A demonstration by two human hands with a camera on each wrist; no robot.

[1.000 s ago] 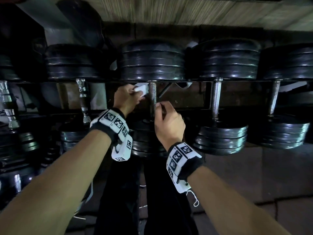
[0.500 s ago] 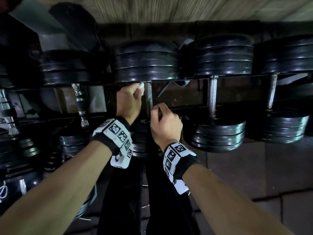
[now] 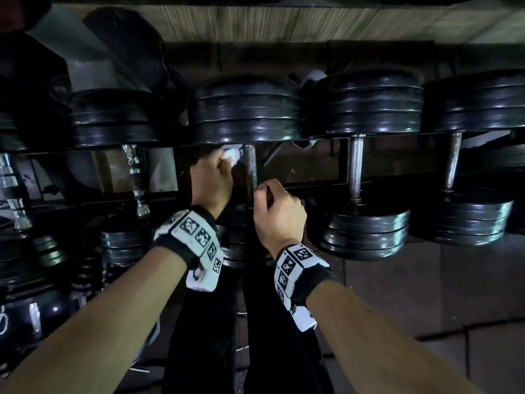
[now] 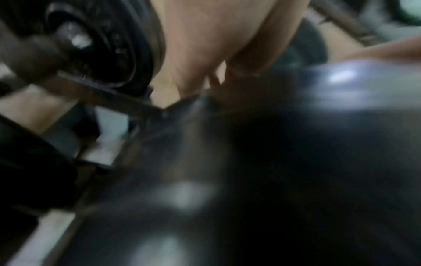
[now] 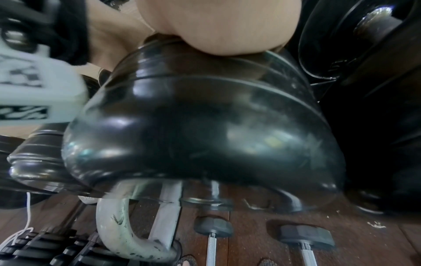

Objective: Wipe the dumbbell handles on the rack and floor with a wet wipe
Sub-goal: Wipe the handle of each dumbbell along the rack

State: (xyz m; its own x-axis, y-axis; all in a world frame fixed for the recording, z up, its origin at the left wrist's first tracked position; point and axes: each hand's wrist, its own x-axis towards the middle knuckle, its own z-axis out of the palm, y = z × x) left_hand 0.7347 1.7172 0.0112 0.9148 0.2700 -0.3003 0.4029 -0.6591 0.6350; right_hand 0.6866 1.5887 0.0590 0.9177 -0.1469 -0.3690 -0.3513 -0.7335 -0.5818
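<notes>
In the head view the middle dumbbell's steel handle (image 3: 250, 166) runs between black plates on the rack. My left hand (image 3: 224, 162) sits just left of the handle's top end, fingers curled round a white wet wipe (image 3: 231, 155) that lies close beside the bar. My right hand (image 3: 262, 190) is curled at the handle's lower end, thumb and forefinger pinching the bar. The right wrist view shows my palm (image 5: 216, 27) resting on the near black plate (image 5: 200, 126), with the fingers hidden. The left wrist view is blurred; my palm (image 4: 205, 45) shows there, the wipe does not.
More dumbbells lie on the rack, with handles to the right (image 3: 355, 169) (image 3: 452, 163) and a chrome one to the left (image 3: 135, 177). Two small hex dumbbells (image 5: 213, 239) (image 5: 307, 241) lie on the brown floor below. My dark-trousered legs (image 3: 204, 336) stand against the rack.
My left hand pressed the wipe against the handle's top end, then eased slightly left of it. My right hand kept its hold low on the bar.
</notes>
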